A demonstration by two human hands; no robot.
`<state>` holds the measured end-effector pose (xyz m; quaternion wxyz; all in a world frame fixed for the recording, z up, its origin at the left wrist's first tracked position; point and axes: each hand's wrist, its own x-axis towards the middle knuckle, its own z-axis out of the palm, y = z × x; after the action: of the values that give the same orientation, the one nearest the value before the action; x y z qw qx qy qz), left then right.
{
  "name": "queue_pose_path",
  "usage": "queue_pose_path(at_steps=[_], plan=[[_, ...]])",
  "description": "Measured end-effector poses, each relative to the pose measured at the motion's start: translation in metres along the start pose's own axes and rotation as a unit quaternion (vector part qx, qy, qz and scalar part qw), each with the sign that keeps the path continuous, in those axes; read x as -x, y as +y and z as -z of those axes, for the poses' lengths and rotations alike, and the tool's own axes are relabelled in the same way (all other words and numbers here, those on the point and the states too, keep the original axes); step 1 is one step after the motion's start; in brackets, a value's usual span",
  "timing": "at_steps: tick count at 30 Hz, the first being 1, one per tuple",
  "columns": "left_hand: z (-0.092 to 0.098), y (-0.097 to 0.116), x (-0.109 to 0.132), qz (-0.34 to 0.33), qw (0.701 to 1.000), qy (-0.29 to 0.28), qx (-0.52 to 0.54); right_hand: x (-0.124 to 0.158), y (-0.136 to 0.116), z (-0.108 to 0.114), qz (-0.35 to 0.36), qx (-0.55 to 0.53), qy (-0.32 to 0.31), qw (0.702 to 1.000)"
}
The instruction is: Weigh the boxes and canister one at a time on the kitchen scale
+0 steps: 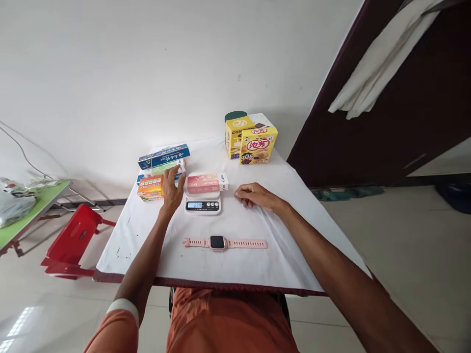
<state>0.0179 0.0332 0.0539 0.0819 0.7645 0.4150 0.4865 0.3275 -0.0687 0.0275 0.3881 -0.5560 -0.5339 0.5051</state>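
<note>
A pink box (pixel 203 184) lies on the scale (pixel 203 207). Left of the scale, the left hand (pixel 172 190) spreads beside an orange box (pixel 150 189); right of the scale, the right hand (pixel 258 195) curls narrow.

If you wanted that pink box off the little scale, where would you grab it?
Probably by the white right end of the pink box, coming from the right, where the right hand is close. The box lies lengthwise across the scale, and that end appears to jut past the scale's edge, leaving room to pinch its long sides.
</note>
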Motion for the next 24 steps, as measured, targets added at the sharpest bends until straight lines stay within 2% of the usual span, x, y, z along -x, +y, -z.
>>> queue_pose_path(at_steps=[3,5,6,15,24], plan=[[-0.005,-0.003,0.017,-0.001,0.999,0.047,-0.015,-0.005,0.010,-0.003,0.041,-0.090,0.123,0.987],[-0.007,-0.004,0.024,-0.007,0.999,0.043,-0.028,-0.006,0.017,-0.007,0.073,-0.108,0.182,0.974],[-0.008,-0.005,0.026,-0.008,0.999,0.036,-0.038,-0.005,0.021,-0.008,0.083,-0.101,0.192,0.973],[-0.008,-0.012,0.030,-0.004,0.994,-0.024,-0.105,0.004,0.022,-0.016,0.080,0.077,0.187,0.976],[-0.007,-0.002,0.028,-0.030,0.975,-0.180,-0.130,0.006,0.019,-0.014,0.060,0.112,0.181,0.975]])
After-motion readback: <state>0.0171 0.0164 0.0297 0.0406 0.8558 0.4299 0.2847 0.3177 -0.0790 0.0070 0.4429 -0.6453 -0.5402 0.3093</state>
